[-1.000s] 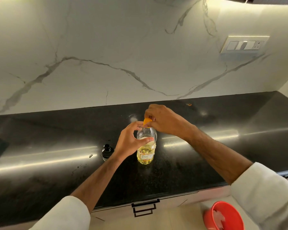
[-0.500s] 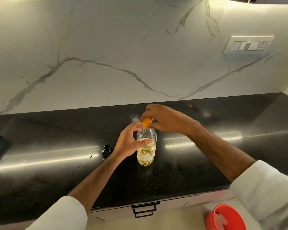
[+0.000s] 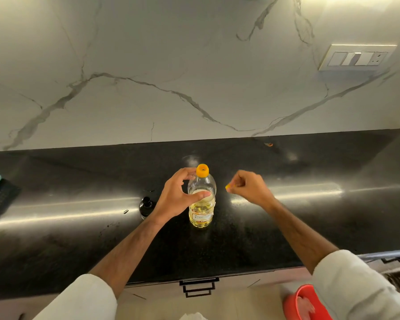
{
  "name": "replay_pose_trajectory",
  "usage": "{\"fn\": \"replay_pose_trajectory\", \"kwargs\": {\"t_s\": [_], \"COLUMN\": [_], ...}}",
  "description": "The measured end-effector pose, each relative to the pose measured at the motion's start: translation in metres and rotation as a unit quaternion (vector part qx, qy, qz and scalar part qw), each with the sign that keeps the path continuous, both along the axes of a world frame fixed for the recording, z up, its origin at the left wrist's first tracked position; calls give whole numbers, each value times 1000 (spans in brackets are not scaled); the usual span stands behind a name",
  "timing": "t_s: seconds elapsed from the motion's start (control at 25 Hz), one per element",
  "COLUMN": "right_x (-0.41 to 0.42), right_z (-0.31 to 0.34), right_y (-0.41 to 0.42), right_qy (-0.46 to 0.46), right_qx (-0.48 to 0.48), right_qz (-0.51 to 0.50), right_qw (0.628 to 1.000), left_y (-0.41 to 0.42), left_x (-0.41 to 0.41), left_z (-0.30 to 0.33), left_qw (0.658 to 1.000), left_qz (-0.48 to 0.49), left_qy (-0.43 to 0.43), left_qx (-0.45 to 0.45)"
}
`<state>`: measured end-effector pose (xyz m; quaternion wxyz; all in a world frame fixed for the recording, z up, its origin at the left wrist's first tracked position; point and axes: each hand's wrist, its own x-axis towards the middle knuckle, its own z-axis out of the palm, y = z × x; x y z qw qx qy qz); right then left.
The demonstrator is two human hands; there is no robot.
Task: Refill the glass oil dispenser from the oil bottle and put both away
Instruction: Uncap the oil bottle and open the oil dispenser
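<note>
Clear plastic oil bottle [image 3: 201, 199] steadied upright by left hand [image 3: 179, 197] curled around shoulder; right hand [image 3: 249, 189], beside bottle, pinching small yellow seal piece [image 3: 228, 186].

Small yellow bit [image 3: 228, 186] pinched in right hand [image 3: 249, 189], right of oil bottle [image 3: 201, 202]: too small to ID. Bottle label blurred. Red tub [image 3: 297, 304] cut by bottom edge.

Black polished countertop [image 3: 310, 218], oil bottle [image 3: 201, 204] upright, dark dispenser [image 3: 146, 205] beside it
</note>
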<state>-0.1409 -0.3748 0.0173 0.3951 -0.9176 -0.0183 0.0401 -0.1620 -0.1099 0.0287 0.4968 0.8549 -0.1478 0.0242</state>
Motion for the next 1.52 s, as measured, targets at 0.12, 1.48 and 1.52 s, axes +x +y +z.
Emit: {"fn": "replay_pose_trajectory", "kwargs": {"t_s": [0.12, 1.48, 1.52], "right_x": [-3, -57, -53], "right_z": [-56, -16, -17], "right_y": [-7, 210, 216], "right_qy": [43, -110, -116], "right_qx": [-5, 20, 12], "right_qz": [-24, 224, 208], "right_qw": [999, 968, 971], "left_y": [-1, 134, 136], "left_x": [-1, -51, -48], "left_z": [0, -101, -105], "left_qw": [1000, 971, 972], "left_qz": [0, 182, 177], "left_qy": [0, 107, 104], "left_qx": [6, 115, 111]}}
